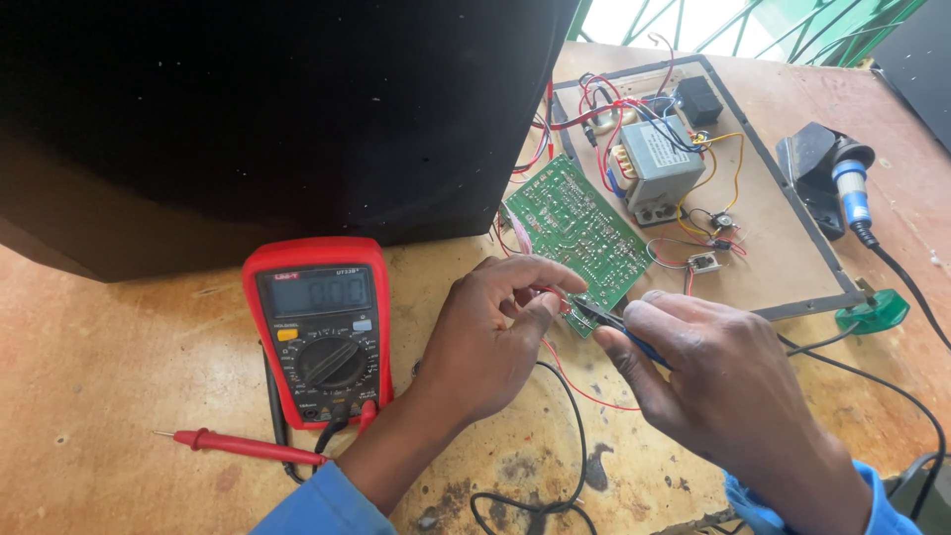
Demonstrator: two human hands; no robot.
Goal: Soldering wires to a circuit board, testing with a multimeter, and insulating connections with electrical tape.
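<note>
Worn, stained wooden bench (119,337), red multimeter (319,332) standing by a big black speaker box (267,109), red probe (243,446) lying loose, framed panel (783,267) (transformer mounted on it), soldering iron (850,183), black cables (555,495)

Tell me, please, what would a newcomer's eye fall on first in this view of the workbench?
Probably the red multimeter standing at centre left on the worn wooden bench, its red probe lying loose in front of it. Just right of it, the left hand and right hand meet at the near corner of a green circuit board, the right hand holding a slim dark tool to it. A big black cabinet fills the upper left.
</note>
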